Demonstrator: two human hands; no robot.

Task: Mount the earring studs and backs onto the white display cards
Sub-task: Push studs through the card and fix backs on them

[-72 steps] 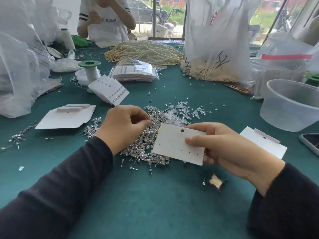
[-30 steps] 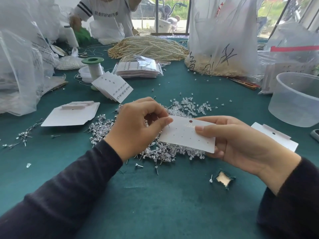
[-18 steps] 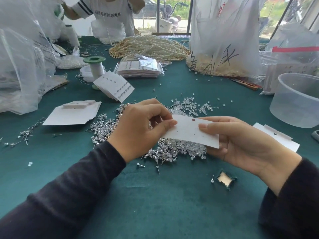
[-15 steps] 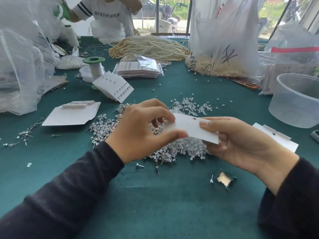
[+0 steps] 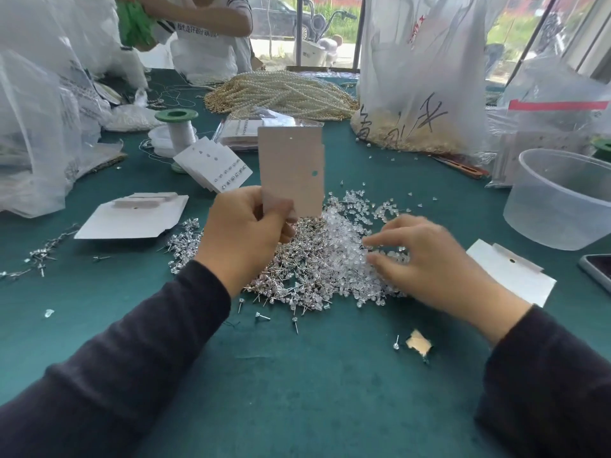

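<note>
The left hand (image 5: 244,233) pinches the card (image 5: 291,166) by its bottom edge, upright over the pile (image 5: 317,269) of studs and backs. The right hand (image 5: 426,262), fingers loose and apart, touches the pile. Beyond those fingers, a bag (image 5: 420,94) carries black handwriting, unreadable.

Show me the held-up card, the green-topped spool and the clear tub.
white display card (image 5: 291,166): head view, middle of its face.
green-topped spool (image 5: 177,115): head view, its green top.
clear tub (image 5: 557,211): head view, front wall.
</note>
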